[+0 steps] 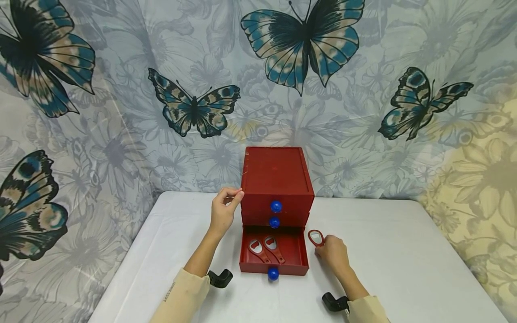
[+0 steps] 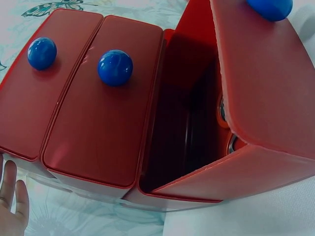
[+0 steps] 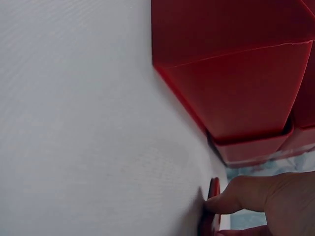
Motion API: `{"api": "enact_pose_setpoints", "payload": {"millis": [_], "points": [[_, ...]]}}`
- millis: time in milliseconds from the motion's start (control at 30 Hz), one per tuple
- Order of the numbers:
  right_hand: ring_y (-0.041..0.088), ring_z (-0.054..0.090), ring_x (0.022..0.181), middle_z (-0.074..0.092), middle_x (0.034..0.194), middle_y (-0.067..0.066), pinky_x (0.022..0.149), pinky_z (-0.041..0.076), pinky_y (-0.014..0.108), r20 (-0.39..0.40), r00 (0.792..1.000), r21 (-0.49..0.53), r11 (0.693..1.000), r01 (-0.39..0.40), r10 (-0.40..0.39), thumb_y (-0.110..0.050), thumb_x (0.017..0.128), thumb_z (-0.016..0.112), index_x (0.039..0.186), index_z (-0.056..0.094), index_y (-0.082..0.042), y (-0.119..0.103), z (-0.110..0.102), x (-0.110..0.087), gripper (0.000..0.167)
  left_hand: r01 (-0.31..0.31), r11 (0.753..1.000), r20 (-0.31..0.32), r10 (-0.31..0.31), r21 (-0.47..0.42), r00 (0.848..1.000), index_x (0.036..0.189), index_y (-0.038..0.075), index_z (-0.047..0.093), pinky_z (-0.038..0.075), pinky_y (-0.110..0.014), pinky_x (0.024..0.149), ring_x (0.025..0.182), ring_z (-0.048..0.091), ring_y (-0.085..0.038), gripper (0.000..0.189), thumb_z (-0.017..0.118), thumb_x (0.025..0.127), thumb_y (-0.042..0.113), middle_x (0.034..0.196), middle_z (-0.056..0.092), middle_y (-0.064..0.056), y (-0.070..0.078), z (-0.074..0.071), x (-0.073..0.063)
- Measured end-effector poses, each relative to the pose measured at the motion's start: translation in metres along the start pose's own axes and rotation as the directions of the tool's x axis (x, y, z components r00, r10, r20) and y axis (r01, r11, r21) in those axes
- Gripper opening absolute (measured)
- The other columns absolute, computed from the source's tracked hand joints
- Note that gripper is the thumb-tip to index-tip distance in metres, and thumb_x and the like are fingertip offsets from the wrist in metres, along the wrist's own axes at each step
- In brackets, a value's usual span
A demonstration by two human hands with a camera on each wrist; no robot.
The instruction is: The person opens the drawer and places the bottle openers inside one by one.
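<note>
A red drawer cabinet [image 1: 278, 172] stands on the table, its bottom drawer [image 1: 296, 251] pulled out. Two red bottle openers [image 1: 274, 249] with metal heads lie inside that drawer. Beside its right wall, my right hand [image 1: 333, 253] pinches the handle of a third red bottle opener [image 1: 316, 237], head pointing away from me. In the right wrist view, thumb and fingers hold this opener [image 3: 212, 204] edge-on, close over the white cloth. My left hand [image 1: 224, 211] is at the cabinet's upper left front edge, fingertips right by its side; the left wrist view shows extended fingers [image 2: 8, 189].
Two upper drawers are closed, with blue round knobs [image 1: 276, 206]; another blue knob [image 1: 273, 273] is on the open drawer's front. White cloth covers the table [image 1: 379, 242]. Behind it hangs a butterfly-patterned backdrop [image 1: 194, 157]. Black wrist devices [image 1: 221, 278] sit by both sleeves.
</note>
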State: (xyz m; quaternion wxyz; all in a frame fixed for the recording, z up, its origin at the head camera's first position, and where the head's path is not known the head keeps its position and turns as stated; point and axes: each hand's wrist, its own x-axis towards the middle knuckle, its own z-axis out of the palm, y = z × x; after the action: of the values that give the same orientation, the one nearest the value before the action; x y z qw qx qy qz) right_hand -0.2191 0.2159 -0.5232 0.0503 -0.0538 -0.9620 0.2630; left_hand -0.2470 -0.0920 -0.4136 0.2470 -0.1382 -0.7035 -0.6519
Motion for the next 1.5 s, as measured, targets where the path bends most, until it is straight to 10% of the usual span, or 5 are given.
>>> {"api": "enact_pose_setpoints", "payload": {"millis": [600, 967, 1500], "points": [[0.019, 0.054, 0.065, 0.063, 0.069, 0.007, 0.057, 0.043, 0.031, 0.007, 1.000, 0.129, 0.992, -0.008, 0.007, -0.009, 0.068, 0.072, 0.090, 0.068, 0.009, 0.006, -0.006, -0.016, 0.029, -0.001, 1.000, -0.006, 0.001, -0.010, 1.000, 0.087, -0.006, 0.066, 0.051, -0.021, 0.078, 0.093, 0.063, -0.013, 0.000, 0.065, 0.087, -0.006, 0.096, 0.065, -0.027, -0.004, 0.001, 0.000], [0.010, 0.058, 0.056, 0.064, 0.070, 0.003, 0.050, 0.044, 0.022, 0.107, 0.994, 0.229, 0.973, -0.035, 0.011, -0.009, 0.074, 0.074, 0.097, 0.067, 0.012, -0.009, -0.043, -0.032, 0.031, -0.008, 1.000, 0.008, 0.008, -0.004, 1.000, 0.092, -0.013, 0.064, 0.050, -0.020, 0.078, 0.090, 0.058, 0.005, 0.010, 0.065, 0.089, -0.003, 0.099, 0.064, -0.029, 0.000, -0.001, 0.000], [0.011, 0.056, 0.058, 0.060, 0.071, 0.003, 0.051, 0.046, 0.021, 0.145, 0.989, 0.269, 0.963, -0.020, -0.020, -0.004, 0.073, 0.071, 0.099, 0.068, 0.008, -0.037, -0.067, -0.047, 0.029, -0.009, 1.000, 0.014, 0.009, 0.026, 1.000, 0.089, -0.008, 0.065, 0.051, -0.023, 0.078, 0.094, 0.063, -0.014, 0.007, 0.066, 0.089, -0.001, 0.097, 0.065, -0.028, 0.005, -0.001, 0.000]]}}
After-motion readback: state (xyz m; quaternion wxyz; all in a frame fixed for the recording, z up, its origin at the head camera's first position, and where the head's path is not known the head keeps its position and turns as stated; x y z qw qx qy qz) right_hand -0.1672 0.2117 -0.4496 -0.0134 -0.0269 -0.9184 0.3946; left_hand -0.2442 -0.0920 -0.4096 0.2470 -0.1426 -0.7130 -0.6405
